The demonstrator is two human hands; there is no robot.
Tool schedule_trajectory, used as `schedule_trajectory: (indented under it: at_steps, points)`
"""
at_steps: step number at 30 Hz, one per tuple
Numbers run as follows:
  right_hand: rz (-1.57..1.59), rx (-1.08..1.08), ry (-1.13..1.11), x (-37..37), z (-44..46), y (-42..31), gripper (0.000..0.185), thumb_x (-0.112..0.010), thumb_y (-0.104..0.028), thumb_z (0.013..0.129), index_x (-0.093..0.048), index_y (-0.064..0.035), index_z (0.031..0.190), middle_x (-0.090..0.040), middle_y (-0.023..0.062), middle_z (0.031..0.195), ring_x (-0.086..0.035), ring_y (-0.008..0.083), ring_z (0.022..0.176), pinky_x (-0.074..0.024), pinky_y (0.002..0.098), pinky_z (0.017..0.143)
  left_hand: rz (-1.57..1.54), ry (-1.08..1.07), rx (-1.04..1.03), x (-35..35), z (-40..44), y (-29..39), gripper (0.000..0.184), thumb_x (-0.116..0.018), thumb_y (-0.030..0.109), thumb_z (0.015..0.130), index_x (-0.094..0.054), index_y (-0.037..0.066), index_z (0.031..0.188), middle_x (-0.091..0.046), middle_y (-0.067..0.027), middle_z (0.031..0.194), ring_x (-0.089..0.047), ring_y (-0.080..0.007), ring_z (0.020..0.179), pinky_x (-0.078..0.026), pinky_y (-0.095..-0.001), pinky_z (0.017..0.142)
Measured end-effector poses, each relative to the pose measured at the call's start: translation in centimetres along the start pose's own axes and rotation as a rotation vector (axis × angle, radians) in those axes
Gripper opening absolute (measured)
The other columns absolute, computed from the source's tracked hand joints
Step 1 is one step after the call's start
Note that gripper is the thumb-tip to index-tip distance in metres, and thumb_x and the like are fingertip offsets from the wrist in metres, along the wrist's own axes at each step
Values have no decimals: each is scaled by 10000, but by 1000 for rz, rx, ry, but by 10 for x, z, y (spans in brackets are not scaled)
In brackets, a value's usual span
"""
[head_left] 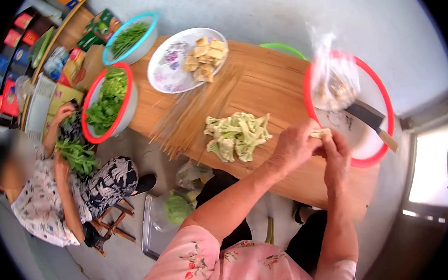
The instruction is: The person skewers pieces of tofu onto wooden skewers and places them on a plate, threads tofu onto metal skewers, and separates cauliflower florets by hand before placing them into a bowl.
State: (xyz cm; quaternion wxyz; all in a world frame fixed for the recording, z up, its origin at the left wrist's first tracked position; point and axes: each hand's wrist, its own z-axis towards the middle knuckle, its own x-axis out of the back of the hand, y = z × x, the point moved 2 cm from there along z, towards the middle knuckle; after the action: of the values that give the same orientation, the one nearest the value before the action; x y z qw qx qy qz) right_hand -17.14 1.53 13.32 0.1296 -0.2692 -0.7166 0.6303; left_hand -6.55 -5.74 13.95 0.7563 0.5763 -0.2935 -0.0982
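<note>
Between the fingertips of my two hands is a small piece of cauliflower [321, 132]. My left hand [296, 145] pinches it from the left, and my right hand [337, 151] has its fingers closed around its right side. To the left of my hands, a heap of pale green-white cauliflower florets [237, 135] lies on the wooden table [269, 78]. Just beyond my hands stands a white basin with a red rim [386, 93]. A cleaver [366, 117] with a wooden handle rests across it, beside a clear plastic bag [335, 85] with light brown contents.
Long thin dry strands [195, 112] lie left of the florets. A floral plate [165, 59] holds golden-brown pieces. Red-rimmed [129, 90] and blue-rimmed [150, 38] bowls hold greens. A seated person [51, 196] at left handles leafy greens. A metal tray [148, 238] is on the floor.
</note>
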Motion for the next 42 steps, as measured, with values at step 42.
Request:
schedule_trajectory:
  at_steps: [42]
  points:
    - [65,-291,-187,-13,-13,24,238,-559,-229,885,-589,-16,987,-630,65,791,-597,131,633,-516,268,591,643,677,660,164,-30,-194,366,-492,83,737,-577,114,1091,-542,-214,1071,-516,-377,997,-408,-453,875]
